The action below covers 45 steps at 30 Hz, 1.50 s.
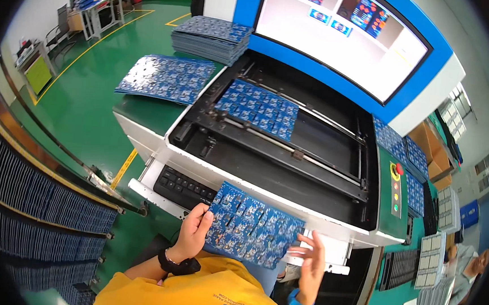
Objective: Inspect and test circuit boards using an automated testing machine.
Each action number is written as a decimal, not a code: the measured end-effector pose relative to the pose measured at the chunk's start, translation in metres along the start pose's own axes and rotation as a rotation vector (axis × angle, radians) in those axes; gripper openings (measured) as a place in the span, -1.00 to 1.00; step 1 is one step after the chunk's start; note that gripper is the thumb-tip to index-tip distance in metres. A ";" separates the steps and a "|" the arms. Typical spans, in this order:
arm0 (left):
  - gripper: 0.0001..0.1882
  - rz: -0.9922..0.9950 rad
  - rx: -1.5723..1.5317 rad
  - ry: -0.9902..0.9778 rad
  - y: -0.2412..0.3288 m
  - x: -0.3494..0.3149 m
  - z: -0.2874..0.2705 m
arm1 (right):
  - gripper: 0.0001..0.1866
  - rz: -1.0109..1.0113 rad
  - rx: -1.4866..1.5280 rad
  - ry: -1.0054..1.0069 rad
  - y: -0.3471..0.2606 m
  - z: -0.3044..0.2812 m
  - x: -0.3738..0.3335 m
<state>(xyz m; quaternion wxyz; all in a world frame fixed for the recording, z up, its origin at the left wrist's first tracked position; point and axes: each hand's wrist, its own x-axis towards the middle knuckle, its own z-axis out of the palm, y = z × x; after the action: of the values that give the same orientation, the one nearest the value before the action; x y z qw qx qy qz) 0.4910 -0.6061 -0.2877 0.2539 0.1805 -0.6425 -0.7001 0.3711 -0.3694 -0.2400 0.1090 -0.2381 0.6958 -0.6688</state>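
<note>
A blue circuit board panel (pixel 253 227), crowded with small components, is tilted in front of my body. My left hand (pixel 191 236) grips its left edge, thumb on top. At the panel's right edge my right hand (pixel 311 264) has its fingers spread; whether a fingertip touches the edge I cannot tell. Beyond them, a second circuit board panel (pixel 259 109) lies between the rails of a black machine bed (pixel 321 186).
Board stacks (pixel 209 42) (pixel 164 79) stand at the machine's left, more boards (pixel 390 137) at its right. A keyboard (pixel 180 186) sits below the bed, a monitor (pixel 319 50) behind. A red button (pixel 398 169) tops the right panel. A board-filled rack (pixel 42 206) stands left; a person (pixel 465 275) sits right.
</note>
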 end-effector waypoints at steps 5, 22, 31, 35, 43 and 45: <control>-0.83 0.004 -0.004 0.045 -0.013 -0.003 -0.015 | -0.51 0.043 0.126 0.037 0.024 0.026 -0.010; -0.73 0.549 0.670 0.129 -0.127 -0.093 -0.098 | -0.54 -0.044 0.516 0.226 0.192 0.067 -0.103; -0.41 0.475 1.119 0.552 -0.159 -0.073 -0.142 | -0.51 -0.059 0.551 0.334 0.206 0.070 -0.097; -0.36 0.440 1.163 0.533 -0.165 -0.065 -0.138 | -0.54 0.012 0.576 0.335 0.202 0.072 -0.099; -0.41 0.411 1.239 0.496 -0.168 -0.055 -0.130 | -0.76 -0.010 0.568 0.369 0.181 0.076 -0.097; -0.42 0.412 1.252 0.495 -0.168 -0.054 -0.127 | -0.76 -0.022 0.562 0.365 0.180 0.074 -0.096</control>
<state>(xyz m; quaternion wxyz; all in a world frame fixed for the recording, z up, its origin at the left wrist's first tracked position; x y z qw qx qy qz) 0.5878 -0.6694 -0.4721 0.3686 0.3214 -0.8691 -0.0747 0.4557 -0.3899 -0.4392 0.0369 -0.0828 0.4894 -0.8673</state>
